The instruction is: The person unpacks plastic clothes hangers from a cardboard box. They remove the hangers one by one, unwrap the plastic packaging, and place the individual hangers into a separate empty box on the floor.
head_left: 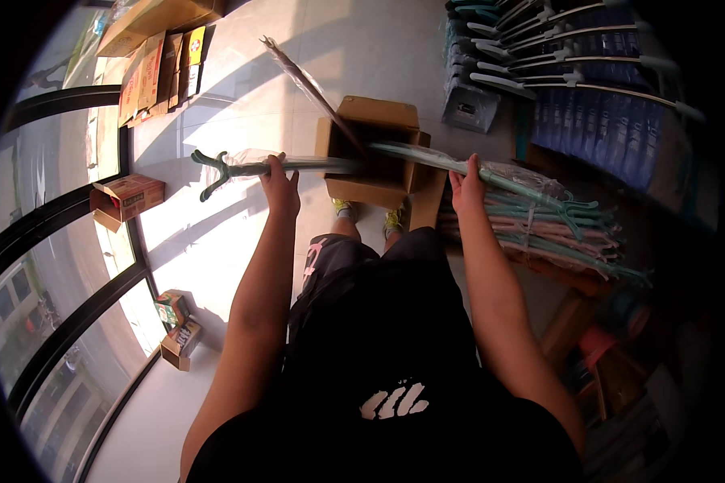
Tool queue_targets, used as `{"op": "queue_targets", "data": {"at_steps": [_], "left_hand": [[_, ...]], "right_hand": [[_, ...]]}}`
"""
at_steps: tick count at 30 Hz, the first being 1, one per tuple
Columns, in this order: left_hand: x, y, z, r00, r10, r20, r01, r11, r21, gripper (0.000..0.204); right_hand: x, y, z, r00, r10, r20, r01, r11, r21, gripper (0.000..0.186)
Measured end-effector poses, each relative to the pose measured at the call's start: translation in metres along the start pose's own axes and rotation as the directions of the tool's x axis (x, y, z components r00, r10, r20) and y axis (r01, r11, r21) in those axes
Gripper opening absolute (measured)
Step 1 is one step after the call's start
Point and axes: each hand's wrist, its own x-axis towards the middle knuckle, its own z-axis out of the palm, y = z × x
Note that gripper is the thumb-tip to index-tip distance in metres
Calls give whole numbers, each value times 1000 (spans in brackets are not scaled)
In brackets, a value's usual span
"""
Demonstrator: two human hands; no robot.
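My left hand (282, 189) is closed around a green forked-end pole (250, 169) partly wrapped in clear plastic. Its fork points left, and its blurred other end reaches over an open cardboard box (379, 111). My right hand (468, 187) grips a second green forked-end pole (524, 189), also in plastic, whose fork points right and whose inner end lies over the same box. Out of that box leans a third, plastic-wrapped pole (306, 83), tilted to the far left. The box stands on the floor just ahead of my feet; its inside is dark.
To the right lies a tied bundle of green and pinkish poles (532, 229). Blue packages (592, 133) with metal rods and grey handles stand at the far right. Flattened cardboard (149, 80), a small open carton (129, 200) and smaller boxes (181, 342) line the left window frames.
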Motion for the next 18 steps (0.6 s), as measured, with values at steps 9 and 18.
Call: {"op": "queue_targets", "data": {"at_steps": [9,18], "left_hand": [[38,-40,-17,981,-194,13,194,979,-60,59],[83,-92,-14,959,-280,51,253,919,303,54]], "right_hand": [[41,34,30,990,140,-11,-141,979,-149,72],[86,46,55,985,154,-72,-168,945,-282,73]]}}
